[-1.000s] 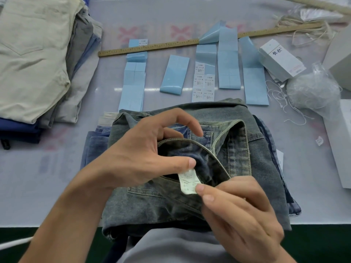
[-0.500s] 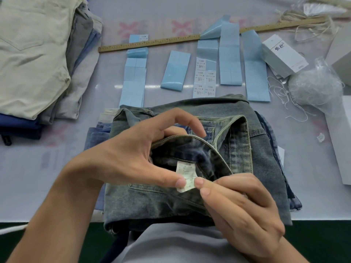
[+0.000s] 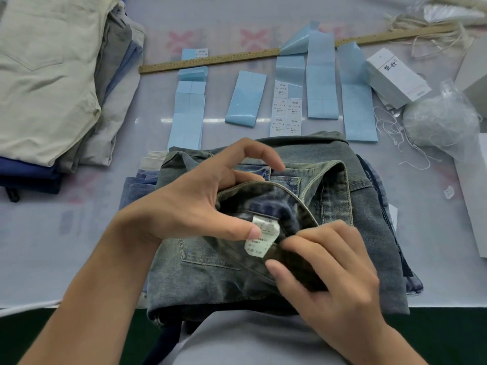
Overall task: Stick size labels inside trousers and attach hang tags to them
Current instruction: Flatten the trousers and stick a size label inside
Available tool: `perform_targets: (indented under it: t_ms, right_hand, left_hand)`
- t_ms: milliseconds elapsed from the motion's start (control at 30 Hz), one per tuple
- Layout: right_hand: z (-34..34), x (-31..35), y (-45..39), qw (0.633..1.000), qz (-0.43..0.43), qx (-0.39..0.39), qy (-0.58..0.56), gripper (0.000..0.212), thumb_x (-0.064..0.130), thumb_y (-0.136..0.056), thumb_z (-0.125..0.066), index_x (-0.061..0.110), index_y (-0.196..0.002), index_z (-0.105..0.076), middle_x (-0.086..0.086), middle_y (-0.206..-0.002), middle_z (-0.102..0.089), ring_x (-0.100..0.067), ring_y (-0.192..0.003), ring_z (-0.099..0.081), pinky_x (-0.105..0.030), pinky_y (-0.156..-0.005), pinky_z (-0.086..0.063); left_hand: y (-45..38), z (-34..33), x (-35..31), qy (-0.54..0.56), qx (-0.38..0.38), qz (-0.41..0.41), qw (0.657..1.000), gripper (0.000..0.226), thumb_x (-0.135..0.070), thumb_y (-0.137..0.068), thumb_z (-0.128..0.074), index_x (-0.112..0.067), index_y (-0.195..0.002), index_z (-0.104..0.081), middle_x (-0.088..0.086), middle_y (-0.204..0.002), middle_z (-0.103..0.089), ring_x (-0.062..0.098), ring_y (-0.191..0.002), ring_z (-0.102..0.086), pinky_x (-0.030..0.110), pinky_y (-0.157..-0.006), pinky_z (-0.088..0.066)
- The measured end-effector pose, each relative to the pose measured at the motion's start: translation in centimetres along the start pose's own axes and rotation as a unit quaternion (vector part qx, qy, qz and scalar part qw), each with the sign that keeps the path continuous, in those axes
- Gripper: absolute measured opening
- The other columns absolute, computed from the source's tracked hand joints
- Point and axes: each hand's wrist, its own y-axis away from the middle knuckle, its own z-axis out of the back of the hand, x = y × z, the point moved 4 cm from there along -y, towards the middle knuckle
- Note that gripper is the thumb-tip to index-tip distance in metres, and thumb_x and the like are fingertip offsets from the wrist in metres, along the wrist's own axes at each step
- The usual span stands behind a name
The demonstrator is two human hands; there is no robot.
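Observation:
Grey-green washed jeans point(image 3: 374, 214) lie folded at the table's front, waistband turned open. A small white printed size label point(image 3: 263, 238) sits on the inside of the waistband. My left hand point(image 3: 189, 209) grips the waistband, thumb tip pressing the label's left edge. My right hand point(image 3: 329, 272) pinches the waistband fold just right of the label, fingertip at its edge. Behind the jeans lies a sheet of white size labels point(image 3: 286, 111). A stack of white hang tags point(image 3: 398, 77) sits at the right.
Blue backing strips point(image 3: 322, 75) and a wooden ruler point(image 3: 210, 61) lie across the middle. Folded trousers point(image 3: 47, 75) are piled at the left. A clear bag of strings point(image 3: 442, 119) and white boxes point(image 3: 474, 75) stand at the right. More jeans lie under the open pair.
The label has gone from being held at the waistband's edge to lying flat inside it. My right fingers slid off the label onto the waistband fold; my left thumb now presses it.

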Motion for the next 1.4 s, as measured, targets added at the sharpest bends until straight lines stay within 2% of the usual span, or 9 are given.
perform_targets:
  t_ms: [100, 200, 333, 433, 567, 700, 833, 1200, 1400]
  right_hand:
    - [-0.4, 0.4, -0.5, 0.99, -0.125, 0.067, -0.011, 0.024, 0.04, -0.096, -0.062, 0.021, -0.095, -0.077, 0.01, -0.092, -0.062, -0.018, -0.087, -0.057, -0.045, -0.076, -0.043]
    - [-0.7, 0.1, -1.4, 0.942, -0.289, 0.13, -0.115, 0.023, 0.056, -0.086, -0.06, 0.04, -0.096, -0.073, 0.013, -0.09, -0.059, -0.012, -0.094, -0.056, -0.039, -0.082, -0.042]
    - [-0.6, -0.7, -3.0, 0.869, -0.388, 0.122, -0.283, 0.005, 0.037, -0.083, -0.079, 0.031, -0.081, -0.079, -0.002, -0.077, -0.063, -0.01, -0.072, -0.054, -0.026, -0.071, -0.041]
    - [-0.4, -1.3, -3.4, 0.825, -0.432, 0.138, -0.336, 0.026, 0.045, -0.076, -0.076, 0.02, -0.079, -0.079, -0.024, -0.081, -0.064, -0.017, -0.068, -0.052, -0.032, -0.067, -0.042]
    - [0.0, -2.0, -3.6, 0.795, -0.45, 0.177, -0.367, 0.032, 0.045, -0.08, -0.081, 0.013, -0.079, -0.075, -0.03, -0.086, -0.064, -0.024, -0.075, -0.053, -0.042, -0.075, -0.041]
    - [0.3, -2.6, -3.8, 0.762, -0.443, 0.195, -0.43, 0.013, 0.03, -0.081, -0.071, 0.018, -0.077, -0.072, -0.001, -0.076, -0.067, -0.009, -0.073, -0.059, -0.02, -0.07, -0.048]
    - [0.8, -3.0, -3.7, 0.753, -0.432, 0.187, -0.459, 0.01, 0.026, -0.082, -0.072, 0.019, -0.075, -0.074, 0.005, -0.074, -0.069, -0.002, -0.072, -0.062, -0.011, -0.068, -0.048]
    - [0.9, -3.3, -3.6, 0.735, -0.453, 0.212, -0.458, 0.019, 0.026, -0.081, -0.078, 0.007, -0.086, -0.078, -0.011, -0.085, -0.074, -0.017, -0.079, -0.068, -0.022, -0.072, -0.055]
    - [0.6, -3.4, -3.6, 0.758, -0.439, 0.197, -0.44, 0.014, 0.026, -0.082, -0.072, 0.012, -0.078, -0.075, -0.003, -0.077, -0.069, -0.011, -0.077, -0.062, -0.017, -0.073, -0.049]
  left_hand:
    - [-0.5, 0.2, 0.6, 0.003, -0.015, 0.008, 1.0, 0.065, 0.004, -0.08, -0.078, -0.021, -0.132, -0.047, 0.004, -0.122, -0.064, 0.018, -0.106, -0.068, 0.026, -0.084, -0.056]
    - [-1.0, 0.3, 1.1, 0.01, -0.03, 0.007, 0.999, 0.063, 0.01, -0.082, -0.074, -0.02, -0.13, -0.048, 0.012, -0.113, -0.069, 0.018, -0.103, -0.069, 0.028, -0.082, -0.057]
    - [-1.4, 0.4, 1.1, 0.022, -0.037, 0.005, 0.999, 0.061, 0.01, -0.082, -0.074, -0.021, -0.129, -0.049, 0.01, -0.105, -0.072, 0.019, -0.097, -0.07, 0.027, -0.079, -0.056]
    - [-1.6, 0.5, 1.0, 0.03, -0.039, 0.01, 0.999, 0.059, 0.005, -0.083, -0.075, -0.022, -0.128, -0.05, 0.008, -0.101, -0.072, 0.02, -0.094, -0.07, 0.028, -0.08, -0.056]
    - [-1.8, 0.5, 1.1, 0.066, -0.039, 0.029, 0.997, 0.054, 0.002, -0.083, -0.076, -0.021, -0.126, -0.053, 0.016, -0.098, -0.072, 0.025, -0.086, -0.069, 0.032, -0.074, -0.058]
    - [-2.3, 0.6, 1.0, 0.08, -0.055, 0.048, 0.994, 0.048, -0.013, -0.078, -0.081, -0.024, -0.119, -0.058, 0.034, -0.096, -0.067, 0.03, -0.075, -0.065, 0.032, -0.063, -0.057]
    - [-2.7, 0.6, 0.9, 0.077, -0.044, 0.05, 0.995, 0.045, -0.007, -0.082, -0.08, -0.024, -0.117, -0.058, 0.01, -0.075, -0.068, 0.018, -0.062, -0.063, 0.025, -0.055, -0.053]
    - [-2.6, 0.8, 0.7, 0.071, -0.033, 0.055, 0.995, 0.049, 0.001, -0.081, -0.076, -0.021, -0.12, -0.056, 0.012, -0.082, -0.069, 0.018, -0.067, -0.066, 0.026, -0.06, -0.055]
    - [-2.5, 0.8, 0.7, 0.033, -0.034, 0.055, 0.997, 0.05, -0.006, -0.082, -0.079, -0.024, -0.123, -0.055, 0.026, -0.091, -0.069, 0.018, -0.077, -0.07, 0.027, -0.067, -0.057]
